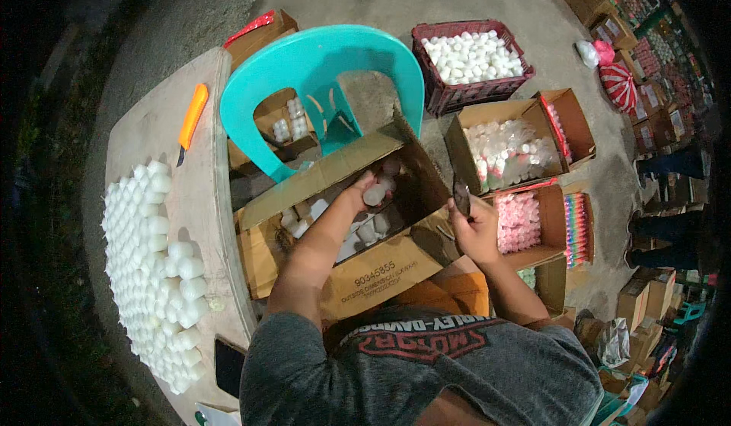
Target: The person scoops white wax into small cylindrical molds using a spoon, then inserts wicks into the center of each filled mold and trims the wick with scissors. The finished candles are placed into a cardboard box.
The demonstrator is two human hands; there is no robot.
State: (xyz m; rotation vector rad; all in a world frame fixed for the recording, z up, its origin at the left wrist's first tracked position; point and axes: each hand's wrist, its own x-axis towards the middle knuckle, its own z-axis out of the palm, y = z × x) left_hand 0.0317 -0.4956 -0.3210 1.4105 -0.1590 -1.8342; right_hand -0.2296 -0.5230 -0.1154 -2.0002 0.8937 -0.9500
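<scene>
My left hand (364, 191) reaches into an open brown cardboard box (365, 270) on my lap and grips a small white bottle (375, 194). Several more white bottles (367, 230) lie inside the box. My right hand (474, 226) hovers beside the box's right flap and pinches a small dark object (461, 194); what it is cannot be made out.
A table (204, 190) at my left carries rows of white bottles (152, 274) and an orange utility knife (192, 118). A teal plastic chair (320, 76) stands ahead. A red crate of white bottles (468, 60) and cardboard boxes of bottles (509, 152) with pink contents (519, 220) sit right.
</scene>
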